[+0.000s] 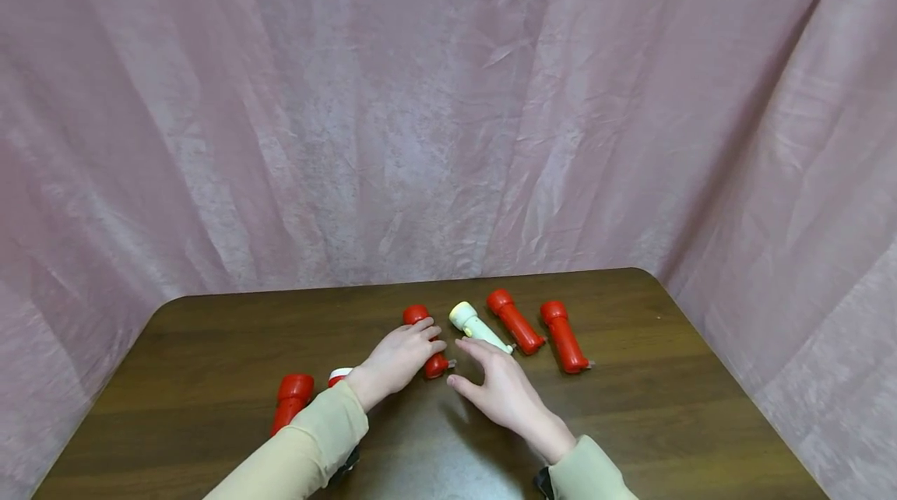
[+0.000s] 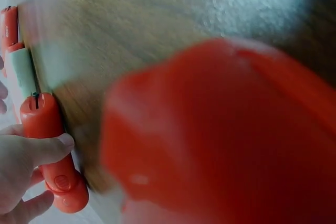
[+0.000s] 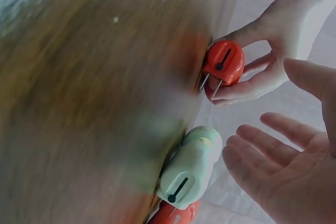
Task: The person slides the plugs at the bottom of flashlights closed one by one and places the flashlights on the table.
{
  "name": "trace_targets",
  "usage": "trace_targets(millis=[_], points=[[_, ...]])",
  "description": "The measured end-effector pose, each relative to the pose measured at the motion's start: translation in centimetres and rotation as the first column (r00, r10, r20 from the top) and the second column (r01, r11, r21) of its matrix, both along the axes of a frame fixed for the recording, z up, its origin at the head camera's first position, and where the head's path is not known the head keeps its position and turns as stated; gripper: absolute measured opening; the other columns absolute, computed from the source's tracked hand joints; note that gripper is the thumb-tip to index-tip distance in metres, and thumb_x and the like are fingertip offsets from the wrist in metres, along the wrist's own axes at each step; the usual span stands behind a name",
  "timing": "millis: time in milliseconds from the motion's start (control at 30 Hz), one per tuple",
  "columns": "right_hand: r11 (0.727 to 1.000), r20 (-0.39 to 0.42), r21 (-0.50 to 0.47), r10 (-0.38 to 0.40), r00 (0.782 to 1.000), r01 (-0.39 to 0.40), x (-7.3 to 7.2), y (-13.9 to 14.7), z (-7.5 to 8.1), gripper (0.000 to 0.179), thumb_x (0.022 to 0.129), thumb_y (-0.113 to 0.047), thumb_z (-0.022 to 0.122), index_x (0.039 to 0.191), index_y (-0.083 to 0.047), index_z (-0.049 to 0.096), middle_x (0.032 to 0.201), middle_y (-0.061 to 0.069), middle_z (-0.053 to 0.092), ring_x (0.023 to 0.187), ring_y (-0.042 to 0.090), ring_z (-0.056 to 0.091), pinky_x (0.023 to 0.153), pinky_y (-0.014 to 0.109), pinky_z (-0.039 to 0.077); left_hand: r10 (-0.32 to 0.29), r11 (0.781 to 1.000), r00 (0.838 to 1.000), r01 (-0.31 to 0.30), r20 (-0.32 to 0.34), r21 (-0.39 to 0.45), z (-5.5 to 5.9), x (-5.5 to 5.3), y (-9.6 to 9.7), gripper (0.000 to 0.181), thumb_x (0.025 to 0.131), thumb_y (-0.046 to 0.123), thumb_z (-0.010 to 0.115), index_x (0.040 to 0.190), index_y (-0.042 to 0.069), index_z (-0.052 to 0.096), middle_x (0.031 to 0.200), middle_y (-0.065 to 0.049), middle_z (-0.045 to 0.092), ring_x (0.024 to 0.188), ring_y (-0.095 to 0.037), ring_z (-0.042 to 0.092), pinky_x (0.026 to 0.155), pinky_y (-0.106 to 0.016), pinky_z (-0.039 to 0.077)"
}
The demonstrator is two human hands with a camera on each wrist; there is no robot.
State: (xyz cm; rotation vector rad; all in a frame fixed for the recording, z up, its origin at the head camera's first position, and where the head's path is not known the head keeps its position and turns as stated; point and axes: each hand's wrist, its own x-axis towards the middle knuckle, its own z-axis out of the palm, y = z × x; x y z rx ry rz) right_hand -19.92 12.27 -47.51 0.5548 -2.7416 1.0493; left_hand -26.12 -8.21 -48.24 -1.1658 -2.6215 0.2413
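Note:
My left hand [image 1: 398, 356] grips a red flashlight [image 1: 416, 314] lying near the middle of the table; its head and tail show past the fingers. In the left wrist view the thumb lies across the red barrel, and metal prongs at the tail show in the right wrist view. To its right is a pale green flashlight [image 1: 476, 326]. My right hand [image 1: 503, 387] hovers just in front of that one, fingers loosely extended and thumb apart, holding nothing. In the right wrist view its palm [image 3: 299, 182] is beside the pale green flashlight, with a gap between them.
Two more red flashlights [image 1: 516, 321] [image 1: 564, 336] lie at the right. At the left are a red flashlight [image 1: 290, 399], partly behind the sleeve, and one with a white rim [image 1: 339, 373], mostly hidden by the left wrist. A pink curtain [image 1: 434, 110] hangs behind the brown table [image 1: 652, 422].

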Motion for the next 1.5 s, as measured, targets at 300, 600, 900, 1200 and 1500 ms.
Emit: trace_targets(millis=[300, 600, 900, 1200, 1500], points=[[0.999, 0.062, -0.044, -0.027, 0.998, 0.03, -0.1, -0.3, 0.0, 0.05, 0.091, -0.022, 0.081, 0.135, -0.001, 0.068, 0.137, 0.015, 0.072, 0.13, 0.034, 0.068, 0.11, 0.055, 0.053, -0.024, 0.998, 0.999, 0.022, 0.042, 0.057, -0.1, 0.5, -0.7, 0.031, 0.092, 0.0, 0.072, 0.117, 0.016, 0.077, 0.128, -0.007, 0.075, 0.13, -0.026, 0.066, 0.098, -0.035, 0.063], [0.996, 0.094, -0.05, -0.069, 0.993, 0.074, 0.2, -0.1, 0.6, 0.049, 0.092, -0.025, 0.08, 0.134, -0.003, 0.069, 0.136, 0.013, 0.073, 0.13, 0.033, 0.068, 0.109, 0.054, 0.054, -0.055, 0.993, 0.996, 0.047, 0.077, 0.106, 0.3, 1.2, -1.0, 0.036, 0.087, 0.01, 0.081, 0.122, 0.013, 0.075, 0.13, -0.008, 0.075, 0.131, -0.027, 0.066, 0.102, -0.035, 0.061], [0.99, 0.098, -0.081, -0.104, 0.99, 0.112, 1.0, 0.4, 1.1, 0.045, 0.09, -0.027, 0.082, 0.13, -0.007, 0.073, 0.131, 0.008, 0.076, 0.125, 0.029, 0.071, 0.106, 0.051, 0.056, -0.09, 0.967, 0.987, 0.054, 0.135, 0.25, 0.9, 2.4, -1.3, 0.042, 0.084, 0.021, 0.084, 0.124, 0.011, 0.074, 0.126, -0.008, 0.074, 0.127, -0.028, 0.069, 0.099, -0.038, 0.062], [0.971, 0.133, -0.225, -0.046, 0.99, 0.075, 2.1, 1.0, 1.8, 0.043, 0.092, -0.024, 0.081, 0.13, -0.005, 0.072, 0.127, 0.014, 0.077, 0.113, 0.034, 0.077, 0.094, 0.042, 0.064, -0.064, 0.925, 0.987, 0.004, 0.145, 0.379, 2.0, 4.1, -1.6, 0.04, 0.088, 0.022, 0.082, 0.127, 0.02, 0.071, 0.127, 0.001, 0.072, 0.123, -0.019, 0.069, 0.098, -0.035, 0.062], [0.89, 0.218, -0.456, 0.109, 0.97, 0.003, 3.2, 1.0, 3.4, 0.046, 0.097, -0.017, 0.076, 0.135, 0.006, 0.065, 0.132, 0.023, 0.072, 0.119, 0.033, 0.074, 0.097, 0.023, 0.061, -0.038, 0.856, 0.992, -0.031, 0.122, 0.517, 3.6, 6.5, -1.8, 0.047, 0.086, 0.015, 0.085, 0.13, 0.017, 0.071, 0.132, -0.003, 0.073, 0.131, -0.026, 0.068, 0.103, -0.041, 0.061]])
